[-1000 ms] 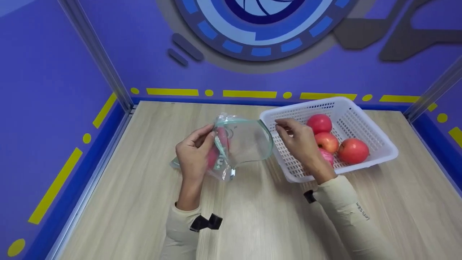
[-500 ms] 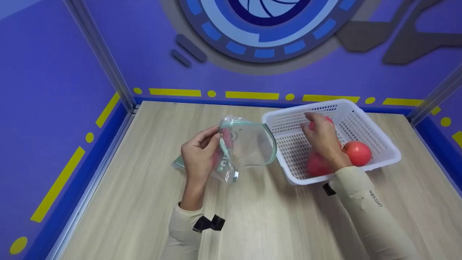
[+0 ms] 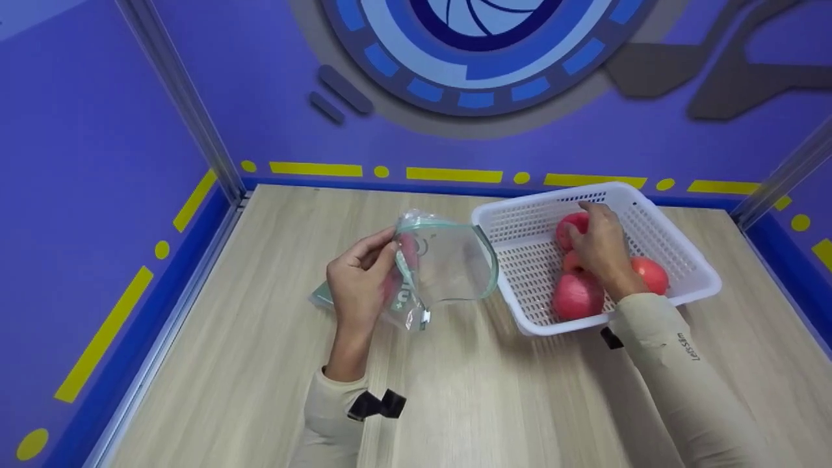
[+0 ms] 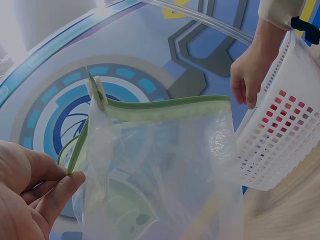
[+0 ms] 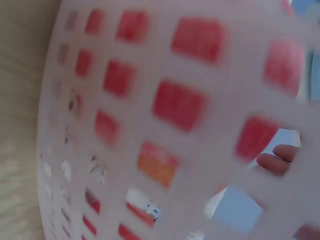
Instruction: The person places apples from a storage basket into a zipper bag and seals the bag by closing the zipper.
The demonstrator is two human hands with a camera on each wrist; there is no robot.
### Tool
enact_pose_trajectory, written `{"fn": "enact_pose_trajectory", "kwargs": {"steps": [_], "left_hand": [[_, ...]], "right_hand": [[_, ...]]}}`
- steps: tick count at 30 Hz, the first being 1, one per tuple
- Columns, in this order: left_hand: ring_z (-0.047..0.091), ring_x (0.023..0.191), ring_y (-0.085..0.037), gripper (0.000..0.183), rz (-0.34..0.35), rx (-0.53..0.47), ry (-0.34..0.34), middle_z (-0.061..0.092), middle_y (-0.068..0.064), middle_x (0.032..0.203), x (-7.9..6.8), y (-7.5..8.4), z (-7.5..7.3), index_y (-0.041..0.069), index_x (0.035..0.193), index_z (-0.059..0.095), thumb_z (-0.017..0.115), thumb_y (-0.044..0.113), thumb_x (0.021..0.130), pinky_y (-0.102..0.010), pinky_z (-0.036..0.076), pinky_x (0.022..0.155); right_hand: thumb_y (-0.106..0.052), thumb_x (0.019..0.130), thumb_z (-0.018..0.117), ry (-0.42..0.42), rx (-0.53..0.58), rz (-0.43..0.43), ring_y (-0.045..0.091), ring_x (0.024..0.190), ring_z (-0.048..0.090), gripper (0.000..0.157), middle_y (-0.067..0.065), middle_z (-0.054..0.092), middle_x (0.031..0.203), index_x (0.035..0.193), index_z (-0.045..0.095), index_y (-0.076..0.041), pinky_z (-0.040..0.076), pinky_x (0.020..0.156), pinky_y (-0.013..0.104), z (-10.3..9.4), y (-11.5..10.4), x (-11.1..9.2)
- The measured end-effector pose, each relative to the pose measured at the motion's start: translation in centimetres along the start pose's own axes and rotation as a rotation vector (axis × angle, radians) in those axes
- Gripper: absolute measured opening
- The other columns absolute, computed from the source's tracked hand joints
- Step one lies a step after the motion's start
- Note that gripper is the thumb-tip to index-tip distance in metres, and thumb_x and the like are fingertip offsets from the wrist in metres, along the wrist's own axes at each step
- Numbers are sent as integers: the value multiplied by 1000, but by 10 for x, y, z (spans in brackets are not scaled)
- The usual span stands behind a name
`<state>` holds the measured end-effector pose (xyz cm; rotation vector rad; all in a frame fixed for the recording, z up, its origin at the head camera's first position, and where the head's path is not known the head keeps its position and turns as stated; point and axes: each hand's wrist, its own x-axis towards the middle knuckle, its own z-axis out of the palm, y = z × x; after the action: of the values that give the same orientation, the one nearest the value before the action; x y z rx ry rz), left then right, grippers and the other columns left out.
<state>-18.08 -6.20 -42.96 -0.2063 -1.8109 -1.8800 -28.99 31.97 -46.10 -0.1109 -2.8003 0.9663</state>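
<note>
In the head view my left hand (image 3: 357, 279) pinches the edge of a clear zip bag (image 3: 455, 263) between thumb and fingers. The bag's green-rimmed mouth stands wide, facing the basket, and a red shape shows through its left side. In the left wrist view the bag (image 4: 165, 165) hangs upright with its white slider at the top. My right hand (image 3: 604, 250) is inside the white basket (image 3: 520, 318), thumb and fingers spread over the farthest red apple (image 3: 567, 233). Just below lie an orange-red apple (image 3: 572, 262), partly covered, and a pinkish-red apple (image 3: 578, 296).
Another red apple (image 3: 652, 275) sits at the right of the basket, partly behind my right wrist. The basket stands on a wood-grain table (image 3: 468, 383), close to the blue back panel (image 3: 448, 146). Metal corner posts (image 3: 175, 91) rise at the table's back corners.
My right hand has moved right from the bag's mouth into the basket, over the apples, then slightly farther right. My left hand keeps its pinch on the bag.
</note>
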Motion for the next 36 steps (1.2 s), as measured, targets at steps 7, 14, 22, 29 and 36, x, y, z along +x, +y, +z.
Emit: {"fn": "enact_pose_trajectory", "kwargs": {"steps": [7,14,22,29,36], "left_hand": [[76,106,-29,22,-8,-2,1,77,-14,118,-1,1,0,-3,120,77,73,-3,98,-32,61,93],[76,105,-29,22,-8,4,6,77,-14,117,-1,1,1,-4,119,77,73,-2,98,-32,61,91],[76,105,-28,22,-1,10,4,78,-13,117,-1,-1,1,-3,120,77,73,-2,99,-32,61,92],[76,105,-29,21,-7,5,6,77,-14,117,-1,-1,0,-3,119,77,73,-2,99,-32,61,92],[76,105,-28,20,-15,9,15,77,-14,116,0,0,0,-3,119,77,73,-3,99,-32,62,90]], "right_hand": [[-17,108,63,-29,-2,1,47,139,44,61,29,40,156,161,36,0,36,118,65,-6,14,5],[-18,108,64,-61,-35,-39,49,139,44,63,29,42,154,161,36,1,36,117,67,-10,30,9],[-26,110,60,-167,-21,-52,48,144,35,58,26,36,160,162,42,-7,27,121,70,-8,37,12],[-22,104,71,-130,-71,-10,48,125,44,60,29,38,141,153,44,0,43,110,68,-6,37,13],[-24,102,74,-147,-65,47,51,126,43,74,34,33,143,160,35,2,43,110,70,-5,38,18]]}}
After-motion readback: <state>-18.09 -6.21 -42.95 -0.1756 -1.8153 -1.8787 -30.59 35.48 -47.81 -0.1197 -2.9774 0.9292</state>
